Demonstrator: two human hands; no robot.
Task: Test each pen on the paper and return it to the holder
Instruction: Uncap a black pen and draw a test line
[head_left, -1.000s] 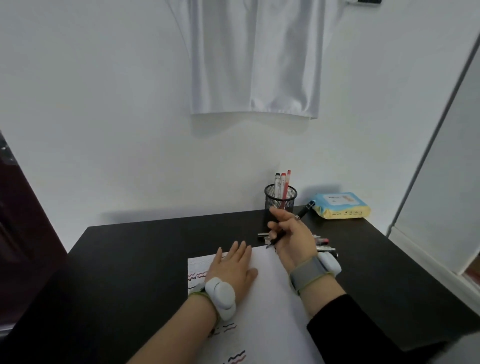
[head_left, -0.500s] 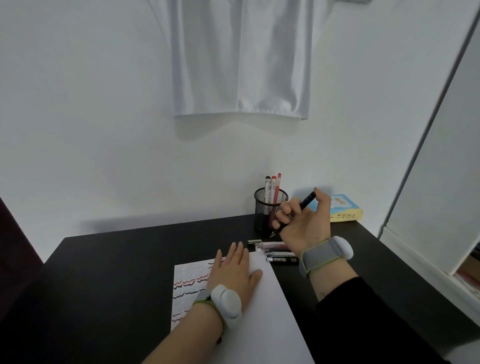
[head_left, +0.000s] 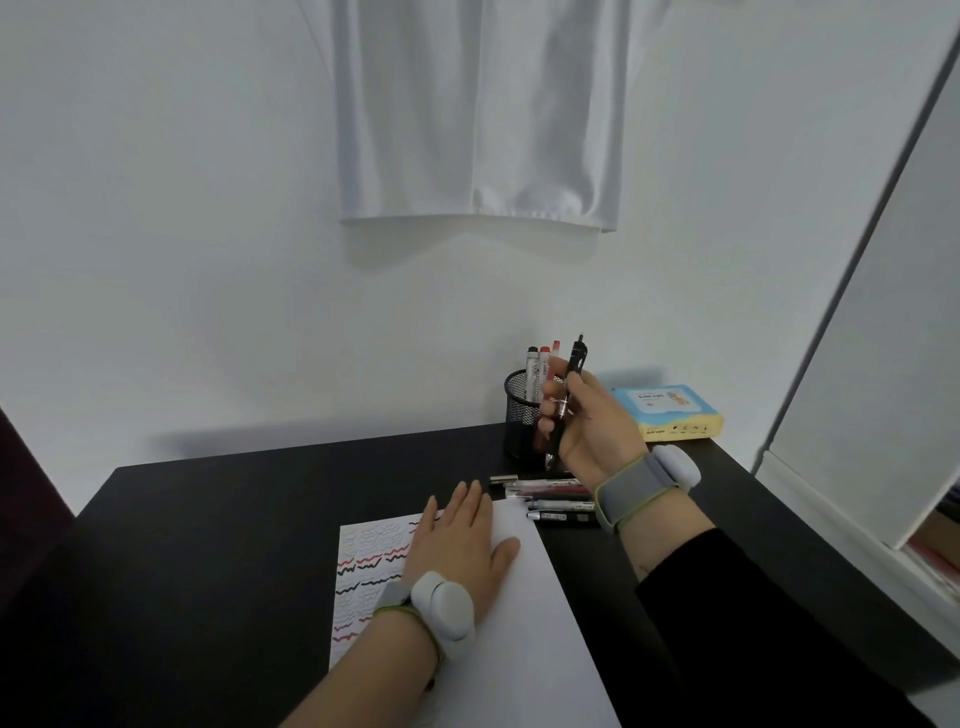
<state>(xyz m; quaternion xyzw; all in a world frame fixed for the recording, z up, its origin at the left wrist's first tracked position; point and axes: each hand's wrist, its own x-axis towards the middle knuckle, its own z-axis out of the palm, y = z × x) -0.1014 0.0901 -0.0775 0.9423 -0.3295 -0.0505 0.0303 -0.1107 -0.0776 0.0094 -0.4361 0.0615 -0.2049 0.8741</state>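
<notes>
Now my right hand pinches the black click pen upright beside the black mesh holder; I should lower it tip-down, while my left hand lies flat on the white paper sheet.

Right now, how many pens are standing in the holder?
3 pens show above the holder rim: a black-capped pen, a red-capped pen and a red pen behind. The right hand, holding a black pen, covers part of the holder, so more may be hidden.

The holder mouth is partly filled by three upright pens (right side free); loose pens are laid across the worktop before it.
</notes>
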